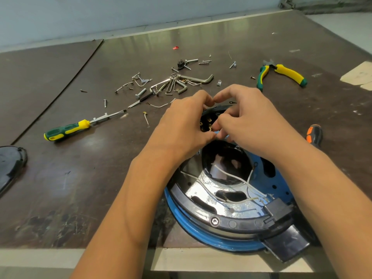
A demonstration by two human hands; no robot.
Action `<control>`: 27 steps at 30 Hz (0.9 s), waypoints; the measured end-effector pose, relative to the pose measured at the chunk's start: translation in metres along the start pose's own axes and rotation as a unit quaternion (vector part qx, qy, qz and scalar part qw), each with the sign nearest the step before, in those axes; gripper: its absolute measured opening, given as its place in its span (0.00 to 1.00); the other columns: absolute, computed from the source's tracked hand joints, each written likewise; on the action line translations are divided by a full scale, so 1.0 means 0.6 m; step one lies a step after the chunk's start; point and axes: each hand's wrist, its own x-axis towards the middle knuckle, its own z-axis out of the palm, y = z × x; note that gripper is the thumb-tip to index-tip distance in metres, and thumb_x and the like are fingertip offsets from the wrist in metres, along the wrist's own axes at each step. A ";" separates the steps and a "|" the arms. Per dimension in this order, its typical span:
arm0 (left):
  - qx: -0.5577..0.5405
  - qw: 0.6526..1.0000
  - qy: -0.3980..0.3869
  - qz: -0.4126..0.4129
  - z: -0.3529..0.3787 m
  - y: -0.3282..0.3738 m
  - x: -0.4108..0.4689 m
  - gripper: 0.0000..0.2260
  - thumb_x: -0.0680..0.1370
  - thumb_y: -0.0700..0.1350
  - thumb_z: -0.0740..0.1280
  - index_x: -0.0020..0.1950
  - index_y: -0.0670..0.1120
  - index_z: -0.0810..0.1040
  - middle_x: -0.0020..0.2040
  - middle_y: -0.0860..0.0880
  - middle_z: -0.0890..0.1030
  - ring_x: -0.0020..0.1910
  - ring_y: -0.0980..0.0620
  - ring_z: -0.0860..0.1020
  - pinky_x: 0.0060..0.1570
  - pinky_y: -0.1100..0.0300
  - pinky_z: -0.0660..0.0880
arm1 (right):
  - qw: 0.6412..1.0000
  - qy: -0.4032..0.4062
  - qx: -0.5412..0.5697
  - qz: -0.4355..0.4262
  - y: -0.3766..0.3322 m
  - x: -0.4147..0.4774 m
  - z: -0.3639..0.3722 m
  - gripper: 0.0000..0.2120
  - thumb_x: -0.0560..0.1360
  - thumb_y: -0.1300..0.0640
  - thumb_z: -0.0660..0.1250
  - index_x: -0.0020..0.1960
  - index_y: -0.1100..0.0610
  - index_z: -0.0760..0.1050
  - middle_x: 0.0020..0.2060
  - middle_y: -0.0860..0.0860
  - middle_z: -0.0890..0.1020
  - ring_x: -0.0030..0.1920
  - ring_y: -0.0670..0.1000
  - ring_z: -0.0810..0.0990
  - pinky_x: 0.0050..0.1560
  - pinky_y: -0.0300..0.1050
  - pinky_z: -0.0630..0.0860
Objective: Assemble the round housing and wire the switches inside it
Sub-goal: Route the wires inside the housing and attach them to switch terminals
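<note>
The round housing (203,234), blue-rimmed with a black ring and a shiny metal floor, lies open near the table's front edge. White wires (227,174) run across its inside toward a black connector box (278,208). At the housing's far side sits a black switch block (207,122) with brass terminals. My left hand (187,119) and my right hand (247,117) meet over that block, fingertips pinched together at its terminals. What the fingertips hold is hidden; a wire end seems to lie between them.
A green-yellow screwdriver (68,129) lies to the left, pliers (281,74) at the far right, an orange-black handle (314,134) to the right. Hex keys (181,82), screws and short wires are scattered behind my hands. A black cover (10,164) sits at the left edge.
</note>
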 end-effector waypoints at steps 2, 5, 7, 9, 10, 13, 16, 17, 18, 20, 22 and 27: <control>0.005 1.000 -0.012 0.000 0.000 0.001 0.001 0.27 0.69 0.49 0.77 0.65 0.49 0.73 0.61 0.48 0.80 0.62 0.46 0.76 0.58 0.48 0.76 | 1.000 0.000 -0.003 -0.001 0.000 0.000 0.000 0.19 0.73 0.62 0.65 0.61 0.46 0.73 0.35 0.50 0.85 0.39 0.47 0.85 0.48 0.55 0.83; 0.022 1.000 -0.015 -0.001 0.002 0.000 0.002 0.26 0.71 0.47 0.75 0.67 0.48 0.72 0.62 0.47 0.79 0.64 0.45 0.75 0.60 0.48 0.75 | 1.000 0.002 0.000 0.001 0.000 0.001 0.000 0.18 0.74 0.61 0.65 0.61 0.46 0.73 0.36 0.50 0.85 0.40 0.47 0.85 0.48 0.55 0.83; 0.030 1.000 -0.010 -0.002 0.002 0.000 0.003 0.26 0.71 0.47 0.75 0.67 0.48 0.73 0.62 0.47 0.80 0.64 0.45 0.75 0.60 0.49 0.74 | 1.000 0.002 -0.001 0.003 0.000 0.001 0.001 0.18 0.74 0.61 0.65 0.61 0.46 0.73 0.36 0.49 0.85 0.39 0.46 0.85 0.48 0.53 0.83; 0.032 0.999 -0.007 -0.002 0.002 0.000 0.004 0.26 0.72 0.47 0.75 0.68 0.47 0.73 0.62 0.46 0.80 0.64 0.45 0.75 0.61 0.49 0.74 | 1.000 0.003 -0.004 0.003 0.000 0.001 0.001 0.18 0.74 0.61 0.65 0.61 0.46 0.73 0.36 0.49 0.85 0.39 0.45 0.85 0.48 0.52 0.83; 0.034 0.999 -0.005 -0.001 0.003 0.000 0.004 0.26 0.72 0.48 0.75 0.68 0.47 0.73 0.62 0.46 0.80 0.63 0.45 0.76 0.60 0.49 0.74 | 1.000 0.004 -0.006 0.002 0.000 0.001 0.001 0.18 0.74 0.61 0.65 0.61 0.46 0.73 0.36 0.49 0.85 0.39 0.45 0.85 0.48 0.52 0.83; 0.043 0.999 -0.005 0.006 0.005 0.000 0.003 0.26 0.72 0.48 0.74 0.68 0.48 0.72 0.62 0.47 0.79 0.62 0.45 0.76 0.59 0.49 0.74 | 1.000 0.010 -0.011 0.009 0.001 0.003 0.001 0.17 0.74 0.60 0.65 0.61 0.47 0.73 0.37 0.49 0.85 0.40 0.46 0.85 0.50 0.51 0.82; 0.054 0.998 -0.009 0.012 0.005 0.001 0.004 0.27 0.72 0.47 0.75 0.69 0.48 0.70 0.62 0.47 0.79 0.62 0.45 0.76 0.60 0.48 0.74 | 0.999 0.029 -0.015 0.021 0.003 0.005 -0.001 0.15 0.75 0.59 0.65 0.61 0.49 0.74 0.40 0.50 0.85 0.45 0.50 0.84 0.53 0.52 0.81; 0.054 0.998 -0.009 0.011 0.005 0.001 0.004 0.27 0.72 0.47 0.75 0.69 0.48 0.70 0.62 0.47 0.79 0.62 0.45 0.76 0.60 0.48 0.74 | 0.999 0.035 -0.011 0.024 0.003 0.005 -0.001 0.15 0.75 0.59 0.65 0.60 0.49 0.74 0.41 0.51 0.85 0.45 0.51 0.84 0.53 0.53 0.81; 0.054 0.998 -0.009 0.010 0.005 0.001 0.004 0.27 0.72 0.47 0.75 0.69 0.48 0.70 0.62 0.46 0.79 0.62 0.44 0.76 0.59 0.48 0.74 | 0.999 0.039 -0.007 0.026 0.003 0.005 -0.002 0.14 0.75 0.59 0.65 0.60 0.49 0.74 0.41 0.51 0.85 0.45 0.51 0.84 0.53 0.53 0.82; 0.057 0.998 -0.009 0.007 0.005 0.002 0.004 0.27 0.73 0.48 0.74 0.69 0.48 0.70 0.61 0.46 0.80 0.62 0.44 0.76 0.59 0.47 0.75 | 0.999 0.038 -0.005 0.025 0.002 0.004 -0.002 0.14 0.75 0.59 0.65 0.60 0.48 0.74 0.40 0.50 0.85 0.45 0.50 0.84 0.52 0.53 0.82; 0.084 0.996 -0.008 0.005 0.006 0.004 0.006 0.27 0.73 0.49 0.73 0.69 0.50 0.69 0.60 0.46 0.80 0.61 0.42 0.77 0.57 0.46 0.76 | 0.999 0.028 -0.006 0.021 0.001 0.003 -0.001 0.14 0.75 0.59 0.65 0.60 0.48 0.74 0.38 0.50 0.85 0.43 0.48 0.84 0.51 0.52 0.82; 0.099 0.995 0.004 -0.002 0.004 0.004 0.007 0.27 0.72 0.50 0.73 0.69 0.52 0.69 0.58 0.47 0.81 0.59 0.43 0.78 0.55 0.47 0.77 | 0.999 0.027 -0.008 0.017 0.001 0.004 0.000 0.15 0.75 0.60 0.64 0.60 0.48 0.74 0.36 0.50 0.86 0.40 0.46 0.84 0.50 0.50 0.82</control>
